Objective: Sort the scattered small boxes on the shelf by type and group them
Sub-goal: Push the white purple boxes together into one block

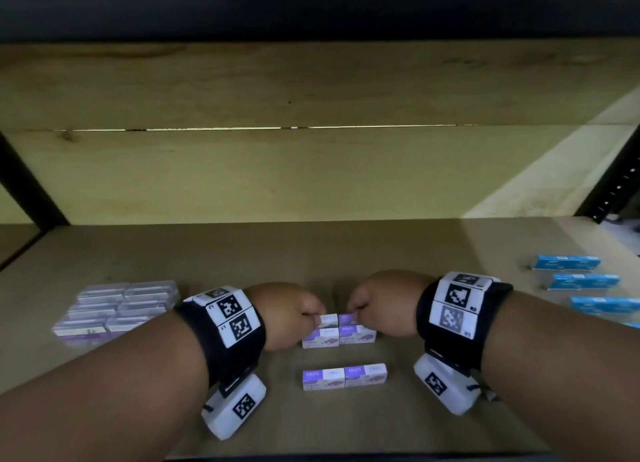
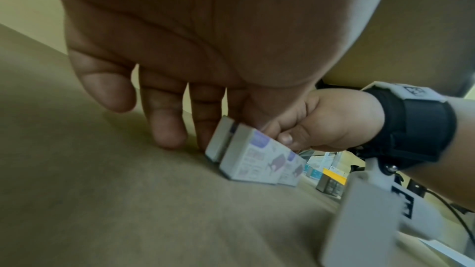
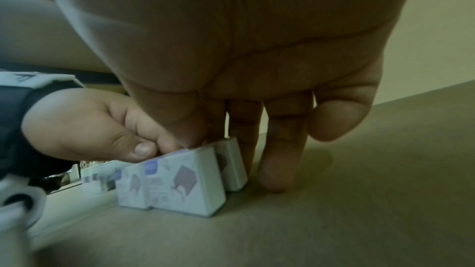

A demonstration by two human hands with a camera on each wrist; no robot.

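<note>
- At far left on the shelf point(image 1: 242, 253), a block of clear-wrapped purple boxes point(image 1: 116, 309) sits packed tight together; that group looks finished.
- The left hand point(image 1: 287, 314) reaches down with fingers curled, pinching the back-left purple-and-white box point(image 1: 328, 319) between thumb and fingertips as it rests on the shelf.
- Just in front, a middle pair of purple-and-white boxes point(image 1: 338, 337) stands side by side, touching the held row; nearer still, apart from them, a front pair point(image 1: 344, 376) is lined up too.
- The right hand point(image 1: 377, 309) mirrors the left, fingers curled, pinching the back-right box point(image 1: 347, 318), which touches its neighbour.
- At far right, blue boxes point(image 1: 581, 281) lie in a spaced column, well apart from the purple ones.
- Judged from this, sorting is nearly complete: three types are separated, and only seating the back row and perhaps closing the gaps seems left.
</note>
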